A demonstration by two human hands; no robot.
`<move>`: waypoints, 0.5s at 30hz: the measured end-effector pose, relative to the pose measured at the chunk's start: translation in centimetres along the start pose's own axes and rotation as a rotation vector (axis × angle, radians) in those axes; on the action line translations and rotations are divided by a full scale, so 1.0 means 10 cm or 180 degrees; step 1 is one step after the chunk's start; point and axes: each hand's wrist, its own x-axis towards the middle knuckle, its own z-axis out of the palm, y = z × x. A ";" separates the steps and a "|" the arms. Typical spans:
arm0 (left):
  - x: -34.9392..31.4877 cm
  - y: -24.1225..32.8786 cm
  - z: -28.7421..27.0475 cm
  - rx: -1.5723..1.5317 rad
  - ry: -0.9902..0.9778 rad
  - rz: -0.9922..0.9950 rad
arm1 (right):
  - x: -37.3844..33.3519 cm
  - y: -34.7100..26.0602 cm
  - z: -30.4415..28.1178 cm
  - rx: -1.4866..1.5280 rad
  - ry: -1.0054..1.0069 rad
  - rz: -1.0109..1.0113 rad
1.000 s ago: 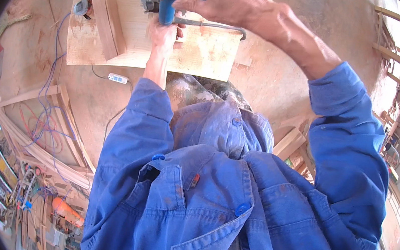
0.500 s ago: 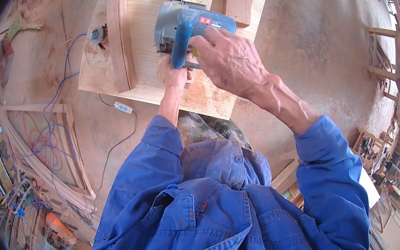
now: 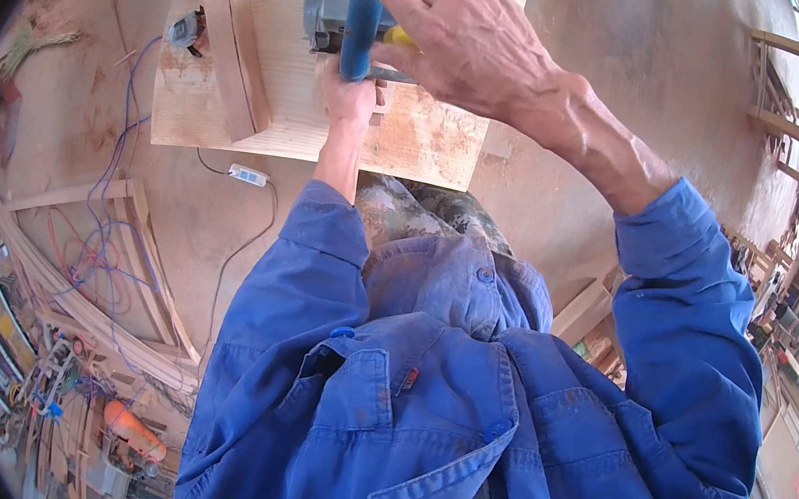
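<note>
Sawing looks under way to me: my right hand [image 3: 467,41] is clamped on the blue jigsaw [image 3: 351,1] atop the far plywood board [image 3: 414,135], left hand [image 3: 346,101] pressed flat just beneath; next I'd judge steady forward feed.

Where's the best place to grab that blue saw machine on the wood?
Probably by the blue handle on top of the power saw, coming from above and behind. It sticks up clear of the body, and the right hand already wraps it that way. The left hand rests on the wooden board beside it.
</note>
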 end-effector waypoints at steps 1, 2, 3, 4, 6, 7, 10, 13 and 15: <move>-0.01 0.04 -0.01 0.0126 0.0082 -0.0037 | 0.04 -0.06 -0.06 -0.0084 -0.0326 0.0284; -0.03 0.08 -0.03 0.0115 0.0041 -0.0180 | 0.11 -0.07 -0.09 -0.0047 -0.0672 0.0472; -0.04 0.09 -0.01 0.0128 -0.0017 -0.0176 | 0.09 -0.04 -0.14 0.0086 -0.0657 0.0345; -0.04 0.09 -0.01 0.0141 -0.0072 -0.0171 | 0.06 0.01 -0.18 0.0220 -0.0640 0.0215; -0.08 0.13 0.04 -0.0096 -0.0107 -0.0177 | 0.05 0.09 -0.09 0.0385 -0.0105 -0.0382; -0.08 0.15 0.04 -0.0104 -0.0053 -0.0139 | 0.05 0.13 -0.05 0.0435 -0.0122 -0.0376; -0.10 0.16 0.05 -0.0175 0.0081 -0.0068 | 0.07 0.14 -0.06 0.0578 -0.0223 -0.0380; -0.09 0.11 0.03 -0.0371 0.0071 -0.0075 | 0.04 0.10 -0.08 0.0658 -0.0287 -0.0443; -0.06 0.06 0.04 -0.0584 -0.0027 -0.0097 | 0.02 0.13 -0.08 0.0627 -0.0202 -0.0520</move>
